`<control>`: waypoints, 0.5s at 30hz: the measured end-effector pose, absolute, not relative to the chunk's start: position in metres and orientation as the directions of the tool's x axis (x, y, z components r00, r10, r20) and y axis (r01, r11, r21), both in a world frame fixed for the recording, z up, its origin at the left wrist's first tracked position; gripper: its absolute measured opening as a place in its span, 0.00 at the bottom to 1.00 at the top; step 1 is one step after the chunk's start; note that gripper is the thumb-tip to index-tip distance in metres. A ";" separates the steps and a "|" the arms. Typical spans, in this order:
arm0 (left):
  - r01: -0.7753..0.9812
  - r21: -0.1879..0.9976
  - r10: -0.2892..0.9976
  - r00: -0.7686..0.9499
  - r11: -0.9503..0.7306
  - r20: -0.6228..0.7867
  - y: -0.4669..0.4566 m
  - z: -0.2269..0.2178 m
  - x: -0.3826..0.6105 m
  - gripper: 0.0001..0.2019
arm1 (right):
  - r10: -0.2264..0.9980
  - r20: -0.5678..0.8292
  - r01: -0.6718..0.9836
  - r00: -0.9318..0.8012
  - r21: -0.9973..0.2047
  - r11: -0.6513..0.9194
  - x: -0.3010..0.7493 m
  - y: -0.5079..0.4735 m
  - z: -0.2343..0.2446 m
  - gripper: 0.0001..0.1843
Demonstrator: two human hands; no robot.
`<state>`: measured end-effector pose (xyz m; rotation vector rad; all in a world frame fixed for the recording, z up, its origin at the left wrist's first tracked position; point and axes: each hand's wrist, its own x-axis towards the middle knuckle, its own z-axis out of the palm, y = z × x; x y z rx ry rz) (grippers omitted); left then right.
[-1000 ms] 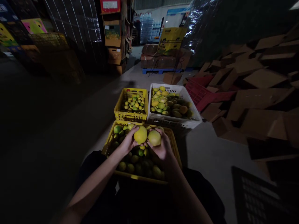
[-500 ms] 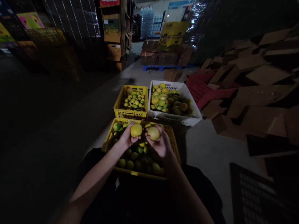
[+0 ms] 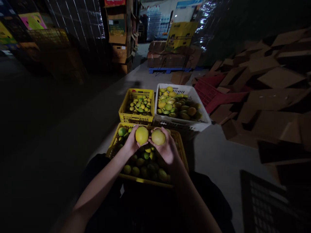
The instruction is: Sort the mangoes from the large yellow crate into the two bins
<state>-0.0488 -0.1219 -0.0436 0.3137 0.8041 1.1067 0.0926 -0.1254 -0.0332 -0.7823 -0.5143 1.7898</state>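
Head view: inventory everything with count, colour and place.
bright fruit: one, yellow, left hand
pale fruit: one, pale yellow, right hand
near crate: one, yellow, below hands
far crate: one, yellow, beyond near crate
white crate: one, white, right of far crate
crated fruit: many, yellow and green, all three crates
red crate: at least one, red, right
cardboard boxes: many, brown, heaped right
cartons: several, yellow, background
pallet: one, blue, background
forearms: two, bare, lower centre
left hand: one, bare, around fruit
right hand: one, bare, around fruit
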 end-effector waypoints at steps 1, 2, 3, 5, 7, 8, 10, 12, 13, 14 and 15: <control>-0.697 0.579 0.891 0.204 0.424 -0.406 -0.122 -0.043 -0.049 0.19 | 0.948 -0.236 -0.657 -0.215 -0.683 -0.319 0.093 -0.126 -0.033 0.09; -0.725 0.552 0.894 0.204 0.412 -0.400 -0.122 -0.043 -0.049 0.17 | 0.956 -0.207 -0.651 -0.208 -0.701 -0.293 0.093 -0.126 -0.034 0.10; -0.754 0.516 0.893 0.207 0.406 -0.401 -0.122 -0.042 -0.049 0.16 | 0.967 -0.175 -0.638 -0.187 -0.726 -0.255 0.092 -0.126 -0.034 0.11; -0.812 0.439 0.891 0.200 0.384 -0.408 -0.124 -0.043 -0.047 0.12 | 0.991 -0.105 -0.575 -0.079 -0.808 -0.131 0.089 -0.127 -0.036 0.11; -0.854 0.375 0.894 0.201 0.360 -0.401 -0.127 -0.046 -0.044 0.10 | 0.996 -0.009 -0.428 0.084 -0.903 0.027 0.083 -0.128 -0.039 0.10; -0.862 0.357 0.893 0.208 0.360 -0.399 -0.129 -0.049 -0.041 0.09 | 0.987 0.059 -0.325 0.150 -0.940 0.106 0.080 -0.129 -0.041 0.11; -0.859 0.350 0.882 0.210 0.373 -0.422 -0.131 -0.053 -0.037 0.10 | 0.962 0.195 -0.113 0.190 -0.969 0.218 0.074 -0.131 -0.045 0.14; -0.858 0.351 0.869 0.192 0.374 -0.456 -0.132 -0.058 -0.035 0.09 | 0.952 0.290 0.079 0.098 -0.956 0.283 0.072 -0.132 -0.050 0.19; -0.864 0.349 0.870 0.180 0.363 -0.459 -0.132 -0.060 -0.034 0.09 | 0.948 0.317 0.171 0.022 -0.936 0.309 0.072 -0.133 -0.052 0.21; -0.873 0.343 0.877 0.171 0.347 -0.450 -0.132 -0.061 -0.034 0.08 | 0.941 0.333 0.264 -0.064 -0.904 0.338 0.073 -0.134 -0.054 0.23; -0.884 0.337 0.886 0.157 0.323 -0.437 -0.132 -0.062 -0.035 0.07 | 0.925 0.346 0.353 -0.158 -0.855 0.380 0.074 -0.135 -0.056 0.25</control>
